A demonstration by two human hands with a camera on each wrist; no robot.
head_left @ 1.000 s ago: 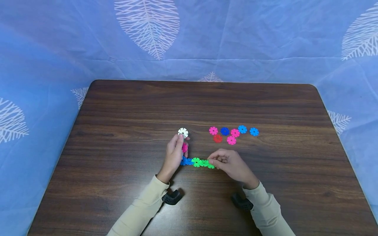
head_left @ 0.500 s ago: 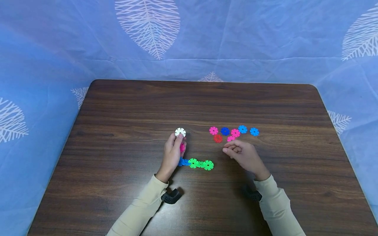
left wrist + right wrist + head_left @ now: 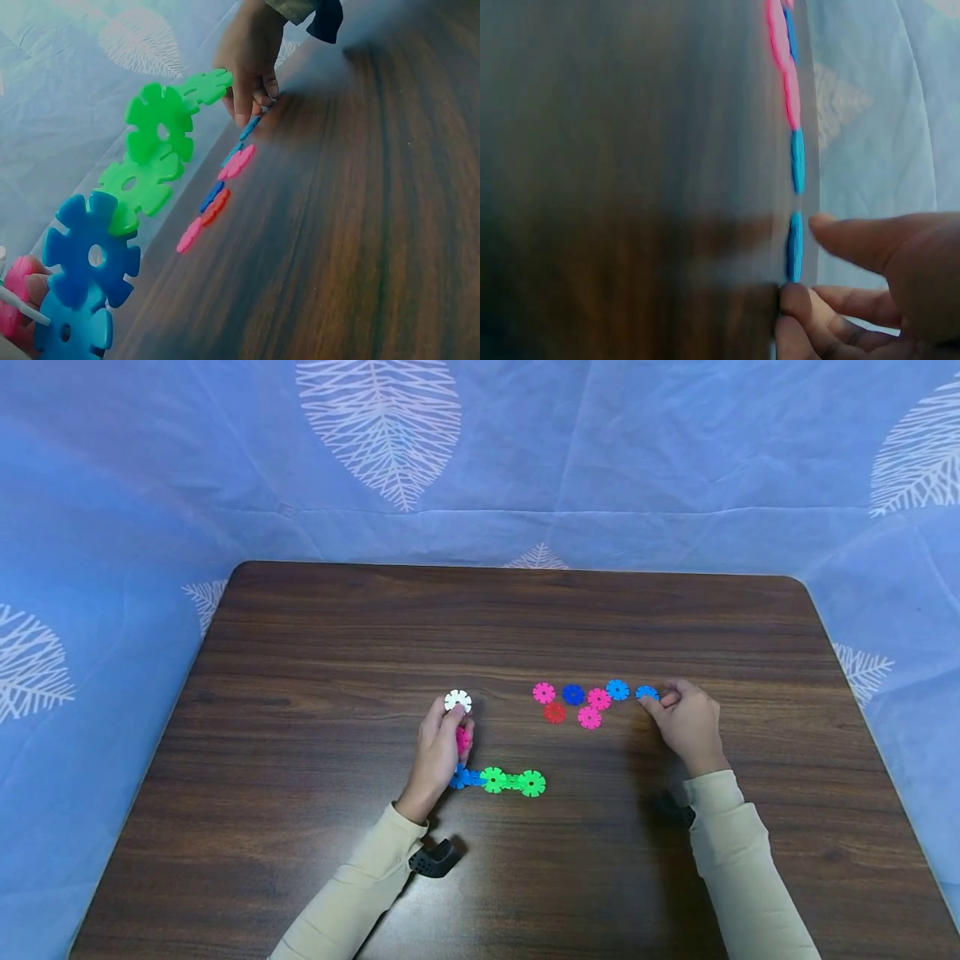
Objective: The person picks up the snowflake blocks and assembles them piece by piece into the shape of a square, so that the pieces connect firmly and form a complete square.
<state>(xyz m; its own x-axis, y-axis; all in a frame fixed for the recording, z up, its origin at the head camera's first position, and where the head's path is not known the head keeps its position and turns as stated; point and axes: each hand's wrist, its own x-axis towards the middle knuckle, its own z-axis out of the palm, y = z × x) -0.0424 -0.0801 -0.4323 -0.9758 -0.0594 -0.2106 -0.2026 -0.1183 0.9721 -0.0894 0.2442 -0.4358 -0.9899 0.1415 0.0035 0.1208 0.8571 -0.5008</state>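
Note:
My left hand (image 3: 437, 752) grips a joined chain of notched plastic discs, toy snowflake pieces. A white disc (image 3: 458, 700) sticks out above the thumb and a pink disc (image 3: 463, 741) shows beside the fingers. From below the hand, blue discs (image 3: 91, 251) and green discs (image 3: 532, 783) run to the right; the palm hides part of the chain. At the right end of the loose discs, my right hand (image 3: 692, 727) reaches a light blue disc (image 3: 647, 692). Its fingertips are at the disc's edge, while the thumb stands apart from the fingers in the right wrist view.
Left of the right hand lie more loose discs on the brown wooden table (image 3: 337, 635): another light blue disc (image 3: 617, 690), a dark blue disc (image 3: 573, 695), a red disc (image 3: 555, 713) and several pink discs (image 3: 589, 718). A blue patterned cloth (image 3: 637, 460) hangs behind the table.
The right hand has left the green end of the chain and moved right and away from the body to the outermost light blue disc. The left hand, still holding the chain, has shifted slightly left.

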